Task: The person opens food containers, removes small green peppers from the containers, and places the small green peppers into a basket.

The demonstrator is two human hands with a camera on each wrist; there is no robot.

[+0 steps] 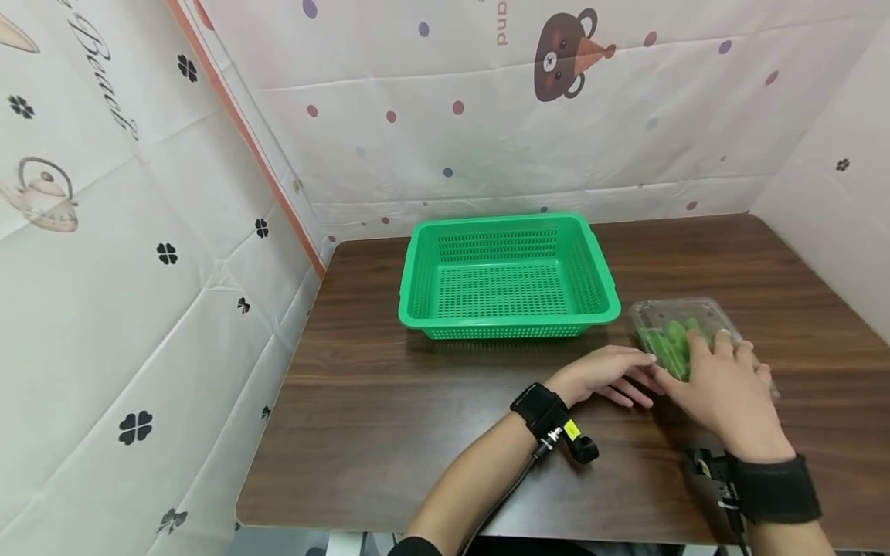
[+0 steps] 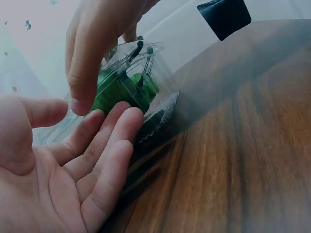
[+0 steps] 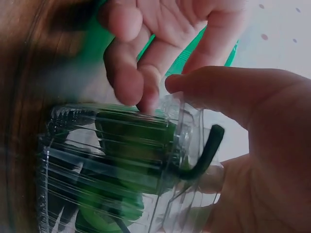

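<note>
A clear plastic clamshell box (image 1: 673, 328) with green produce inside lies on the dark wooden table (image 1: 417, 432), right of the middle. My right hand (image 1: 723, 382) lies over its near end and grips it; in the right wrist view the thumb and palm of this right hand (image 3: 243, 111) wrap the box (image 3: 112, 165). My left hand (image 1: 608, 374) lies flat beside it, fingers straight, fingertips at the box's left edge. In the left wrist view the left hand (image 2: 97, 165) shows an open palm, fingertips against the box (image 2: 141, 87).
A green perforated plastic basket (image 1: 507, 278), with nothing in it, stands just behind and left of the hands. Patterned cloth walls close in the table at the back, left and right. The table's front edge is near my forearms.
</note>
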